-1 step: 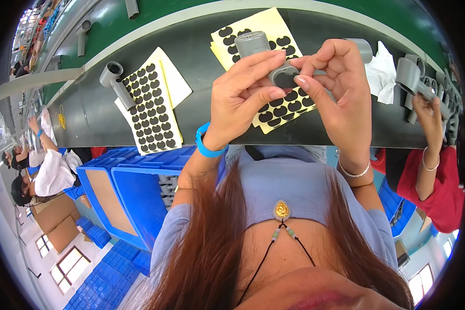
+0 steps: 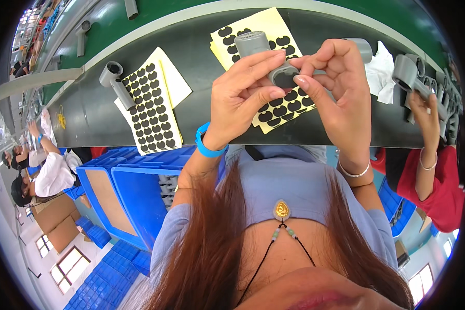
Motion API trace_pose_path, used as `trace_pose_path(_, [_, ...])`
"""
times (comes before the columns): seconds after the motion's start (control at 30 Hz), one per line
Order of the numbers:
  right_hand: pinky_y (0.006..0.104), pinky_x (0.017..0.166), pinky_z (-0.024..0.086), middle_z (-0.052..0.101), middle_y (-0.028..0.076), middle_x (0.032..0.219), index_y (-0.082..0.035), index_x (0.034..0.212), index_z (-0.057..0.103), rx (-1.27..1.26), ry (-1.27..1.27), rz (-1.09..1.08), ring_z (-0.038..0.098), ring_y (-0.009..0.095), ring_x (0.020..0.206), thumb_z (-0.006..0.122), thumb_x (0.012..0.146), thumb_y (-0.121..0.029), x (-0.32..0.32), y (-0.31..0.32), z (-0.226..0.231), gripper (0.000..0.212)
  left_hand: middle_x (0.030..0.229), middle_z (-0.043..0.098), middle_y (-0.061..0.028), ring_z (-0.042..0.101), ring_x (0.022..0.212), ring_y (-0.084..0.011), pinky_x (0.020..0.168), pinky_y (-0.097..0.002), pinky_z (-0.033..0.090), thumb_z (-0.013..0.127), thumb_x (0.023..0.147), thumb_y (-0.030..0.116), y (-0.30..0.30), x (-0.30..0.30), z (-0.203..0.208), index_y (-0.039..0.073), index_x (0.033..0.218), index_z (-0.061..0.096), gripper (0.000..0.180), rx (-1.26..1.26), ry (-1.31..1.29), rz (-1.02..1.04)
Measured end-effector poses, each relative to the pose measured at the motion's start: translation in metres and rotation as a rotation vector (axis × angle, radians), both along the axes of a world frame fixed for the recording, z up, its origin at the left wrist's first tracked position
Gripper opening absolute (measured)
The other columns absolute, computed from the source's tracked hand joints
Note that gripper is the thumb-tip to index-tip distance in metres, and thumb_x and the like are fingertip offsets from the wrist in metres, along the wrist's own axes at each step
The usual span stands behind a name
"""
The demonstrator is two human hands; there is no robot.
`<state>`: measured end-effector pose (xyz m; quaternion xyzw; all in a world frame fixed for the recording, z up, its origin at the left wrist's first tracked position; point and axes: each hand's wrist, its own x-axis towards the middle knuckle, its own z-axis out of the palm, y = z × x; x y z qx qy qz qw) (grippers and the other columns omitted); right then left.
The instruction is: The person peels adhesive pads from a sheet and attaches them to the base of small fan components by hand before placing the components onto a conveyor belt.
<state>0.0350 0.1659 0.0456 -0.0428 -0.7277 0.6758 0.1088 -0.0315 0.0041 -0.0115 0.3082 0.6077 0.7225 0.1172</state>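
My left hand is closed around the handle of a grey hair dryer housing, its round barrel pointing away from me. A black round sticker covers the handle's end, which faces me. At that end, my right hand is closed, thumb and fingertips at the sticker's right edge. Beneath both hands lies a yellow-backed sheet of black stickers. To the left, a second sticker sheet rests on the dark bench, with another grey hair dryer housing partly on it.
A white cloth and a grey barrel are right of my hands. Several grey housings crowd the far right, where a co-worker's hand holds one. Blue crates stand below the bench. A yellow string lies left.
The co-worker's hand at the right has shifted slightly left with its grey housing. My own hands keep nearly the same place and grip.
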Motion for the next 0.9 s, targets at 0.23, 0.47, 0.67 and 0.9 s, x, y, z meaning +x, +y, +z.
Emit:
trace_pose_path(0.23, [0.0264,0.083,0.05,0.056,0.007,0.09,-0.003,0.107,0.042,0.033,-0.017,-0.002,0.062,0.018,0.1,0.06,0.085,0.008,0.0,0.0,0.001,0.031,0.125,0.058,-0.0155,0.066,0.087,-0.0156,0.071,-0.0237,0.056,0.066,0.082,-0.006,0.0,0.001,0.006,0.001,0.122,0.062,0.041,-0.025,-0.029,0.004])
trace_pose_path(0.47, [0.0264,0.079,0.052,0.057,0.007,0.09,-0.003,0.107,0.042,0.05,-0.025,-0.005,0.062,0.017,0.099,0.061,0.084,0.008,-0.001,0.002,0.004,0.032,0.126,0.057,-0.0157,0.065,0.085,-0.0138,0.071,-0.0229,0.053,0.064,0.082,-0.009,0.001,0.001,0.006,0.0,0.123,0.061,0.042,-0.037,-0.044,-0.004])
trace_pose_path(0.67, [0.0294,0.074,0.057,0.057,0.009,0.086,-0.001,0.104,0.042,0.173,-0.012,0.019,0.066,0.017,0.088,0.062,0.084,0.007,0.0,0.006,0.001,0.029,0.129,0.055,-0.0164,0.061,0.086,-0.0107,0.078,-0.026,0.057,0.059,0.084,-0.012,0.001,0.005,0.012,-0.003,0.121,0.06,0.039,-0.058,-0.062,-0.01])
trace_pose_path(0.9, [0.0286,0.08,0.053,0.058,0.007,0.091,-0.001,0.112,0.046,0.125,-0.053,-0.008,0.064,0.016,0.094,0.063,0.085,0.004,0.009,-0.008,0.01,0.032,0.125,0.057,-0.0142,0.064,0.095,-0.0147,0.076,-0.0247,0.056,0.061,0.085,-0.008,-0.001,0.013,0.011,-0.002,0.118,0.062,0.033,-0.019,-0.093,0.037])
